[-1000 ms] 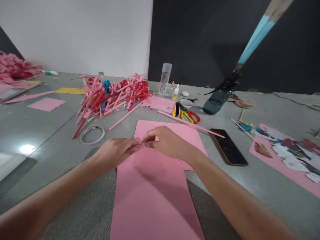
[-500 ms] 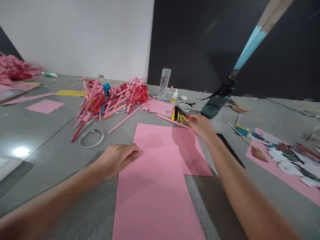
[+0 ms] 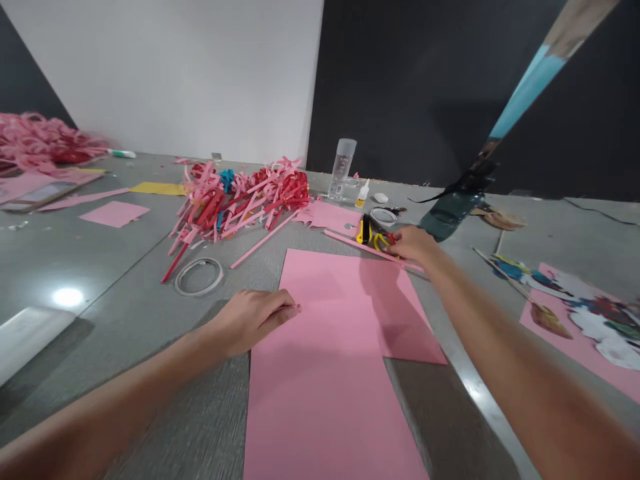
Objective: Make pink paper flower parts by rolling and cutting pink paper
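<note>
My left hand [image 3: 260, 319] is closed in a pinch at the left edge of a pink paper sheet [image 3: 330, 413], which runs toward me. Beneath and beyond it, a second pink sheet [image 3: 410, 313] sticks out to the right. Farther back, my right hand [image 3: 413, 245] has its fingers closed on the handle of scissors [image 3: 383, 241] with red and yellow showing; my fingers hide part of them. Right beside these is a yellow and black item [image 3: 365, 231] whose kind I cannot make out. A thin pink paper strip [image 3: 355, 245] lies just in front.
A heap of pink and red paper strips [image 3: 240, 197] lies behind, near a roll of tape [image 3: 199, 277]. A clear tube [image 3: 343, 168], a small dropper bottle [image 3: 363, 193] and a dark bottle [image 3: 453, 212] stand at the back. Paint-smeared paper [image 3: 590, 313] and a brush [image 3: 525, 293] lie right.
The view has swung slightly left, so everything sits farther right. My right hand has closed in on the scissors' handle. My left hand stays on the sheet's edge.
</note>
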A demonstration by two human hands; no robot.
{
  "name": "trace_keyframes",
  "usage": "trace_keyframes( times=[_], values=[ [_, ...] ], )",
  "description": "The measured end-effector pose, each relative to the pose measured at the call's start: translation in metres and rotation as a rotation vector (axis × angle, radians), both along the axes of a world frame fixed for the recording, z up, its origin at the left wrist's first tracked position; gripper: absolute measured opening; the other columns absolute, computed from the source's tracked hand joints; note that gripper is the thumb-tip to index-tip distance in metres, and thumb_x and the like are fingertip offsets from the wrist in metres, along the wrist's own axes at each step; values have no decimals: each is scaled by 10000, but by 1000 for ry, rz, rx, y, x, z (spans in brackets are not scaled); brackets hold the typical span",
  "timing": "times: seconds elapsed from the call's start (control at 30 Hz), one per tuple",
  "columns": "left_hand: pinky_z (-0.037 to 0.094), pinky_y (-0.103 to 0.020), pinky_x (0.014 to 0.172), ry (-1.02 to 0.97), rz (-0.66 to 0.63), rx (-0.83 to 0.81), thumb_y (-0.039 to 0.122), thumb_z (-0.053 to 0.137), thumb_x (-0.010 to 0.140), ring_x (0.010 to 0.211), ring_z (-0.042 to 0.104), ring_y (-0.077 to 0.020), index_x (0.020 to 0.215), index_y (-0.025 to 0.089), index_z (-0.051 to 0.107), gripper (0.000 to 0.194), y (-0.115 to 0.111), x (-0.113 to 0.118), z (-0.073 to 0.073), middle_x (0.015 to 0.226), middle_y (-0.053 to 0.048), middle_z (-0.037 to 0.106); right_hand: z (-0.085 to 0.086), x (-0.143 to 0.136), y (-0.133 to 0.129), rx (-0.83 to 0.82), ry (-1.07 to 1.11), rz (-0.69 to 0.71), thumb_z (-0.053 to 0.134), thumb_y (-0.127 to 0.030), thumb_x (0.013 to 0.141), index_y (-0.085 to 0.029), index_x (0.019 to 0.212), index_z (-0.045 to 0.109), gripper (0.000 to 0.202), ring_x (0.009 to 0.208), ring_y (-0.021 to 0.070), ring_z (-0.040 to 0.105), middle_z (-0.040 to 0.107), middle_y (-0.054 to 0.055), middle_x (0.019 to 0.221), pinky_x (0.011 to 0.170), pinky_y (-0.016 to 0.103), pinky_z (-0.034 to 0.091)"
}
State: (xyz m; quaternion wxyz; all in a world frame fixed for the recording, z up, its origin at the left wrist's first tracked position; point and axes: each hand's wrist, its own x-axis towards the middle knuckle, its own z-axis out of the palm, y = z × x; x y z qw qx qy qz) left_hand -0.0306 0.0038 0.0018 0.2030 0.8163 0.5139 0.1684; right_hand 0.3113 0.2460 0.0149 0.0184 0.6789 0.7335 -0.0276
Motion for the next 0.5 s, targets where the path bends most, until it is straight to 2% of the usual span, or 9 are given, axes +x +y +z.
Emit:
trace_keyframes(
  times=[0.07, 0.13, 0.33, 0.4, 0.5],
  values=[
    [430, -253, 742, 11, -8, -13, 464, 366, 1042, 895, 700, -164, 1046, 250, 626, 337, 2, 0, -2, 996, 17, 745, 7, -5, 11, -129, -81, 10, 744, -295, 682, -163, 809, 728, 184, 697, 249, 673, 704, 89, 691, 559, 277, 408],
    [436, -258, 756, 15, -15, -23, 457, 369, 1042, 905, 702, -172, 1054, 254, 639, 338, 4, -1, -3, 1011, 12, 749, 12, -12, 17, -185, -101, 15, 743, -257, 657, -152, 759, 709, 150, 638, 239, 656, 676, 81, 632, 531, 278, 411],
    [453, -266, 779, -3, -29, -6, 456, 372, 1039, 942, 707, -191, 1087, 252, 663, 359, 6, -5, 0, 1029, -11, 755, 20, -23, 14, -201, -148, 5, 720, -241, 662, -168, 714, 663, 106, 597, 238, 645, 644, 76, 594, 514, 286, 422],
    [456, -269, 786, -7, -29, 3, 456, 375, 1037, 955, 706, -196, 1089, 251, 671, 363, 6, -5, 1, 1042, -19, 755, 30, -18, 12, -198, -173, -3, 701, -246, 704, -169, 691, 655, 90, 597, 236, 644, 635, 82, 590, 532, 296, 422],
    [457, -276, 762, 5, -29, -1, 455, 368, 1037, 932, 710, -204, 1073, 250, 684, 378, 7, -6, 1, 1029, -28, 759, 54, -4, 9, -144, -250, 33, 644, -217, 784, -162, 629, 644, 165, 587, 223, 631, 615, 95, 565, 564, 322, 399]
  ],
)
